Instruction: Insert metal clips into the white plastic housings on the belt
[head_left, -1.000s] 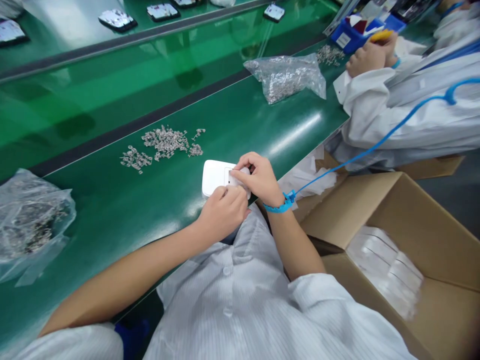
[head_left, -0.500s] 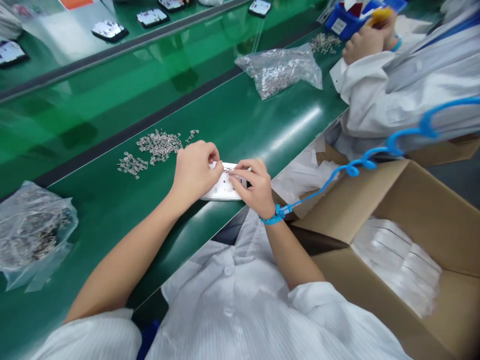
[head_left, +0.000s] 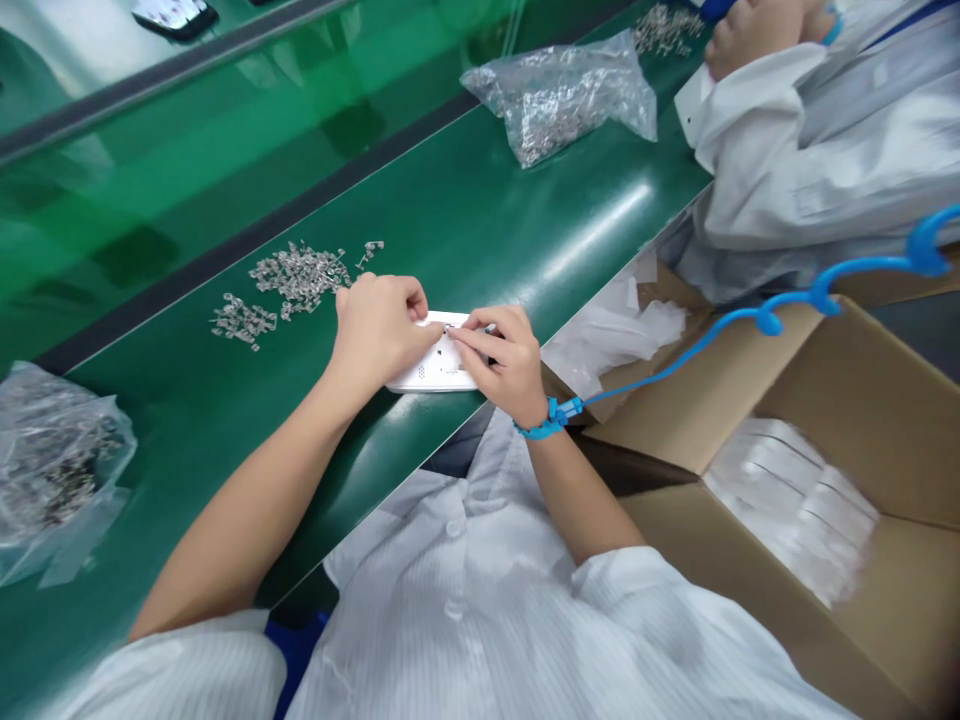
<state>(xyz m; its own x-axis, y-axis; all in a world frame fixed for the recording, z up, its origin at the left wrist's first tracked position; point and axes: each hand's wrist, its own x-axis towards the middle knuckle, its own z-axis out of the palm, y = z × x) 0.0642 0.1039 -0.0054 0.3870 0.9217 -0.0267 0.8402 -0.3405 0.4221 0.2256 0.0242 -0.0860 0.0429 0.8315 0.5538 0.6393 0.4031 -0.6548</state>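
Observation:
A white plastic housing (head_left: 431, 374) with small holes and slots lies on the green bench near its front edge. My left hand (head_left: 375, 330) is closed on its left and far side, the thumb reaching over the top face. Over the right part of the housing, my right hand (head_left: 508, 362) holds its thumb and fingers together near the slots. Whatever those fingertips pinch is too small to make out. Beyond my left hand lies a pile of small metal pieces (head_left: 300, 275), with a smaller heap (head_left: 244, 321) beside it.
Clear bags of metal parts lie at the left (head_left: 56, 470) and far back (head_left: 562, 105). A cardboard box (head_left: 660, 540) with wrapped white items stands to the right. A blue coiled cord (head_left: 720, 318) runs from my right wristband. A co-worker's sleeve (head_left: 772, 140) is at the upper right.
The view has shifted slightly, so the bench things sit a little further left and higher. Both hands stay on the housing, and the right fingertips have moved only slightly.

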